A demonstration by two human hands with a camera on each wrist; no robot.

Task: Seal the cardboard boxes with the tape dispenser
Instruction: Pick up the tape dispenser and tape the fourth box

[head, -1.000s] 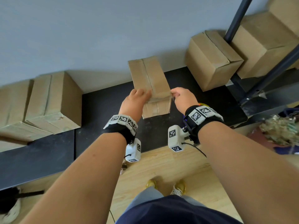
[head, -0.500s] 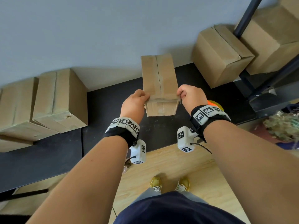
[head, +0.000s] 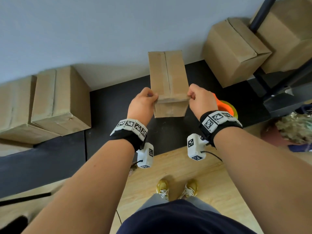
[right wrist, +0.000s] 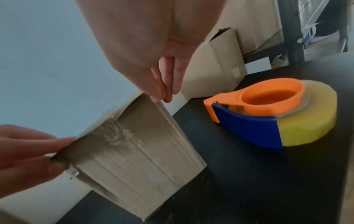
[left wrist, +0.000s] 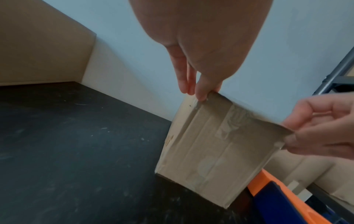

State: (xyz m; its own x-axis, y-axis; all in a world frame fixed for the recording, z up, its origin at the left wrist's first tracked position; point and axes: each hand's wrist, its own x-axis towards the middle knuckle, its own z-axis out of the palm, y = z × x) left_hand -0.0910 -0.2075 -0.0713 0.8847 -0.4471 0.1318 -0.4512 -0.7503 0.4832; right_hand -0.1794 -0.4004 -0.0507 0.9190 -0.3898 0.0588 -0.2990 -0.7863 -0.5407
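Observation:
A narrow cardboard box (head: 168, 76) stands on the black table (head: 114, 108), its top seam running away from me. My left hand (head: 154, 97) pinches its near left top corner, and in the left wrist view the fingers (left wrist: 200, 92) curl over that edge. At the near right top corner my right hand (head: 191, 96) pinches too, with fingers (right wrist: 162, 92) on the edge. Old clear tape shows on the box's near face (right wrist: 122, 139). The orange and blue tape dispenser (right wrist: 268, 115) with a yellow roll lies on the table just right of the box, partly behind my right wrist (head: 226, 107).
Two larger cardboard boxes (head: 59, 102) sit at the table's left against the wall. More boxes (head: 233, 53) are stacked at the right beside a black metal rack post (head: 260, 16). The wall is close behind the held box. Wooden floor lies below.
The box has turned from a slant to point straight away from me. My left hand shifted from lying over the near edge to pinching the left corner.

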